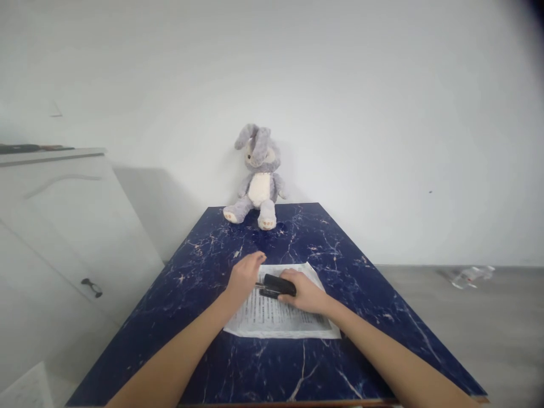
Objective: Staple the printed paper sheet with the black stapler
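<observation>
A black stapler [278, 286] lies on its side over the printed paper [278, 326], its jaws pointing left. My right hand [305, 290] is closed round its rear end. A thin metallic part sticks out at the stapler's left end, close to my left hand [244, 277]. That hand is held just left of the stapler, over the paper's left edge. Its thumb and fingertips are pinched together; whatever may be between them is too small to make out.
The paper rests on a dark blue marbled table [204, 317]. At the far end, against the wall, sits a grey plush rabbit [260, 187]. A white cabinet [55, 226] stands on the left. Clear plastic [472, 276] lies on the floor at right.
</observation>
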`<state>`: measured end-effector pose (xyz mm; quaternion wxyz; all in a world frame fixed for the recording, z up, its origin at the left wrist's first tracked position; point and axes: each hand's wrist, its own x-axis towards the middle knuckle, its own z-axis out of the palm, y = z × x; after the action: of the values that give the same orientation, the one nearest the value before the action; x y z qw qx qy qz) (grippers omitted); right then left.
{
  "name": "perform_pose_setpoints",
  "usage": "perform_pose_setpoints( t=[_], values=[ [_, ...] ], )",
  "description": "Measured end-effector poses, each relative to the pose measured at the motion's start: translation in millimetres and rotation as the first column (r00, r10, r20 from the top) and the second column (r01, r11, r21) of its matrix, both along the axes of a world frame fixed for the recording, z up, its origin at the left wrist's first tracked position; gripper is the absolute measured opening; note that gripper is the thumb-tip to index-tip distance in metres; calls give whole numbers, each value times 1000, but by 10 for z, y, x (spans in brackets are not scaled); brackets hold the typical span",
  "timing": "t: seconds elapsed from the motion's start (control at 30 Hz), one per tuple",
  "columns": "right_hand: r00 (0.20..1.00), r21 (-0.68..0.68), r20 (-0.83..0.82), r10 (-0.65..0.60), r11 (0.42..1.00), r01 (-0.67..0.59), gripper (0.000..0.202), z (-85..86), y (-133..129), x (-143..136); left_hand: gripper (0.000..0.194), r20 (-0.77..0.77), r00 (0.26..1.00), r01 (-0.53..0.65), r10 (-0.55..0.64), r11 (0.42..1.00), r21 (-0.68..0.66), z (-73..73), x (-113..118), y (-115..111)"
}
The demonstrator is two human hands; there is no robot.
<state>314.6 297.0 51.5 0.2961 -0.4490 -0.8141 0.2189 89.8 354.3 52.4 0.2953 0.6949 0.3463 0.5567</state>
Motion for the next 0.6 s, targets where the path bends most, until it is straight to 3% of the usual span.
perform_pose_setpoints(
  t=[0.1, 0.17, 0.27, 0.37, 0.43, 0.53, 0.6],
  values=[
    [986, 176, -166, -23, 983, 52, 38, 44, 5, 5, 21, -194, 972, 151, -134, 986, 73, 20, 11, -86],
    [949, 235, -315, -4, 969, 82, 31, 58, 7, 10, 22, -315, 933, 221, -173, 968, 122, 7, 13, -108],
    [920, 278, -383, 84, 960, 28, 14, 48, -15, -2, 16, -425, 895, 260, -138, 935, 243, -57, 32, -119],
    [911, 303, -389, 135, 953, -12, 15, 36, -44, -34, 18, -445, 892, 269, -72, 878, 396, -136, 60, -104],
    [896, 317, -422, 137, 949, 4, 16, 35, -31, -42, 19, -440, 898, 268, -14, 810, 521, -154, 34, -51],
    [847, 258, -531, 20, 956, 140, 19, 25, 84, 41, 23, -410, 897, 167, 163, 734, 658, -111, -151, 149],
    [796, 136, -585, -152, 950, 281, 23, -3, 219, 193, 22, -388, 838, -85, 383, 795, 601, -75, -358, 361]
  ],
)
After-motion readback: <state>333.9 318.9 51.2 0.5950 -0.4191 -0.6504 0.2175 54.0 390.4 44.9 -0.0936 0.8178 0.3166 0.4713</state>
